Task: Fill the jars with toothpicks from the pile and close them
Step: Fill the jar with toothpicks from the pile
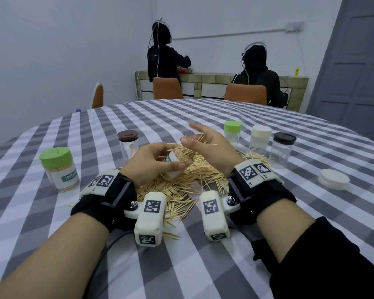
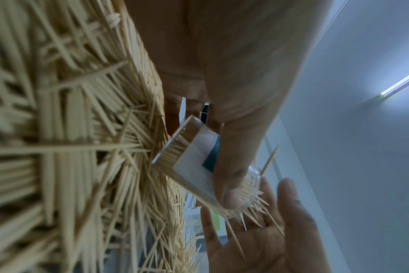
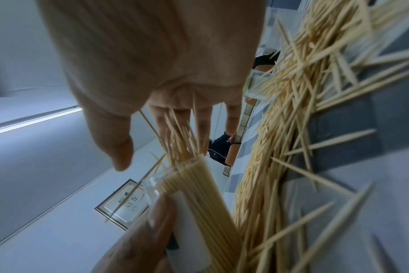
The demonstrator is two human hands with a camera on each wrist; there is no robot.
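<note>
- The left hand grips a tilted, nearly full jar above the toothpick pile on the checked table.
- The right hand, fingers straight and relaxed, presses its palm against loose toothpicks bristling from the jar's mouth.
- Best practice here, arguably: align stray ends, push gently, keep the jar tilted, then fetch the white lid.

Grey-white checked tablecloth, seemingly pale toothpicks
</note>
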